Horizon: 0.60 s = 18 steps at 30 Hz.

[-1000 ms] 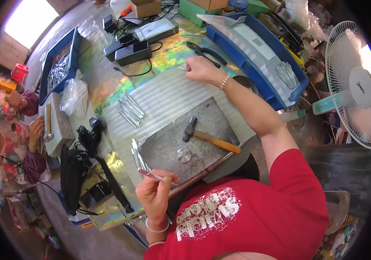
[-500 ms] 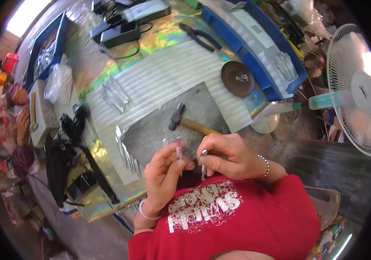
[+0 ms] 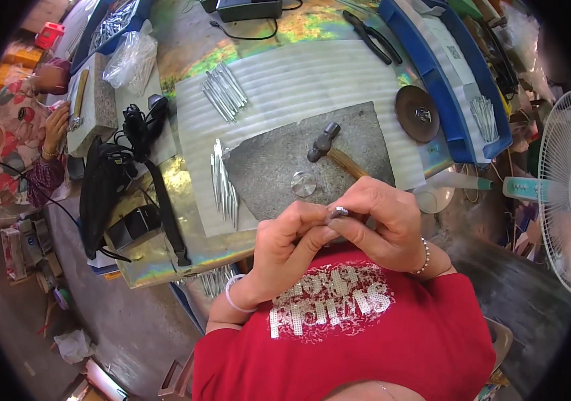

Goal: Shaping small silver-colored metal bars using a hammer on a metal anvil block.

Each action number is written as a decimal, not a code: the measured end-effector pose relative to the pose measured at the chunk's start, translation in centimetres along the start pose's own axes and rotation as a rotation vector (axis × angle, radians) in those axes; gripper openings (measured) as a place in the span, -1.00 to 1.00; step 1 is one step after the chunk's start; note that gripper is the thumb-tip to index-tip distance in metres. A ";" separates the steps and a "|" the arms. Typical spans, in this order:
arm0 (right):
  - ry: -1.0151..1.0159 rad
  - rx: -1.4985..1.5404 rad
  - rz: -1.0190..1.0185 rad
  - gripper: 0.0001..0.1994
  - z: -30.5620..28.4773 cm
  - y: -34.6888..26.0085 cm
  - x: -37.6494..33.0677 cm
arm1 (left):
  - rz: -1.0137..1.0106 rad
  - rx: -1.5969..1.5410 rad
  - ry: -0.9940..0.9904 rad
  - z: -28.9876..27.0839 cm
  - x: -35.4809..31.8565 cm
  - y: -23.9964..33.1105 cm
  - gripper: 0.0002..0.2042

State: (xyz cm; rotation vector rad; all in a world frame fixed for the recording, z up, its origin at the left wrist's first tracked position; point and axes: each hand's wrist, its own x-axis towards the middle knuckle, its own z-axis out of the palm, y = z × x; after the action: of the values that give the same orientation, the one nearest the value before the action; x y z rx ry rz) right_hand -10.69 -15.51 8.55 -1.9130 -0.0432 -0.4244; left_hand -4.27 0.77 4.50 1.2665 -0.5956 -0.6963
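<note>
Head view: at lower centre, the left hand (image 3: pixel 285 244) and right hand (image 3: pixel 382 220) meet, fingertips pinching a small metal piece (image 3: pixel 336 213) between them. Above, an iridescent table (image 3: pixel 165 194) carries a grey stone slab (image 3: pixel 279 167) with a hammer (image 3: pixel 332 150) on it, and metal rods (image 3: pixel 224 92) on a white ribbed mat (image 3: pixel 312 73). A blue tray (image 3: pixel 456 80) sits upper right, a fan (image 3: pixel 559 194) at right. Another person's hand (image 3: pixel 55 127) shows at far left.

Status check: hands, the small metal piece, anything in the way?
Left hand and right hand together at chest, fingers pinching small metal piece. Hammer lies untouched on grey slab. Nothing blocking.
</note>
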 end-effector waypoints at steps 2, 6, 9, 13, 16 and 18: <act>0.010 -0.006 0.009 -0.86 0.2 0.0 -0.2 | 0.023 0.027 0.003 -0.1 0.1 0.1 -0.87; 0.025 0.008 0.036 -0.85 0.3 -0.3 -0.3 | 0.000 -0.063 -0.010 -0.2 0.1 0.2 -0.86; -0.030 -0.026 -0.043 -0.84 0.1 0.0 0.0 | 0.025 -0.059 -0.010 -0.3 0.0 -0.2 -0.87; -0.028 -0.045 -0.056 -0.85 0.2 0.2 0.1 | 0.067 0.027 -0.028 -0.4 0.3 0.0 -0.88; -0.037 -0.036 -0.029 -0.86 0.1 0.1 0.2 | 0.004 0.048 -0.041 -0.4 0.3 0.2 -0.90; -0.078 -0.005 0.097 -0.88 0.0 0.0 0.2 | -0.042 0.040 -0.045 -0.4 0.3 0.4 -0.91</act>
State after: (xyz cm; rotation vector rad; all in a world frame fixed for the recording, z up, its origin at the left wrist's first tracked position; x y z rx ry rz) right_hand -10.51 -15.55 8.62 -1.9273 -0.0003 -0.2852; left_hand -3.68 0.88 4.85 1.3066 -0.6237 -0.7527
